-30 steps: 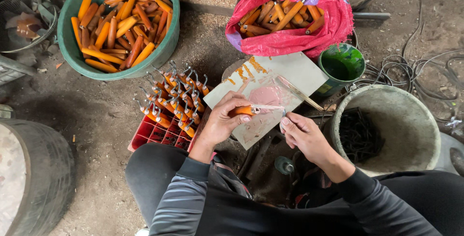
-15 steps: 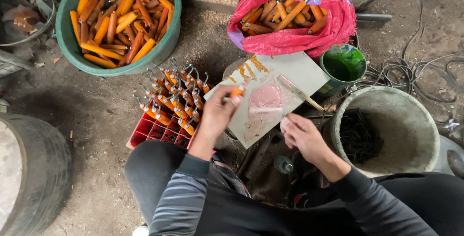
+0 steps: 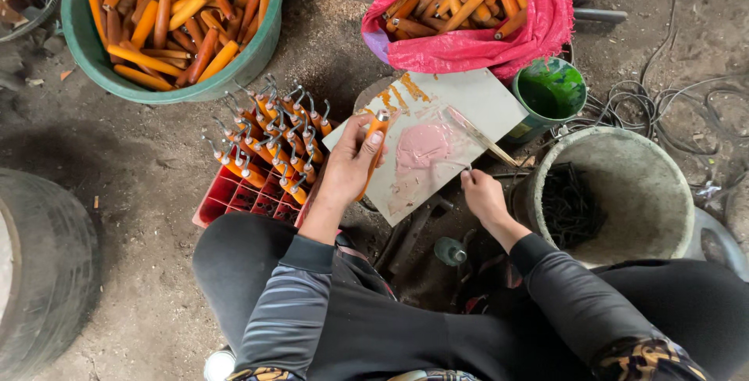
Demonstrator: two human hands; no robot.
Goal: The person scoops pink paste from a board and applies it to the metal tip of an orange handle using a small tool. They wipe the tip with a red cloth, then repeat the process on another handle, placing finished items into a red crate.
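My left hand [image 3: 351, 166] is clamped on an orange handle [image 3: 374, 143], held over the board [image 3: 468, 104] near the pink paste [image 3: 421, 147]. My right hand [image 3: 480, 194] pinches something thin, maybe a wire, just right of it.

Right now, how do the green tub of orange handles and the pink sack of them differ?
The green tub is a rigid round basin, brim-full of handles; the pink sack is soft cloth, rolled open, holding fewer. The tub sits to the left of the left hand, the sack beyond the board. Both hold loose orange wooden handles.
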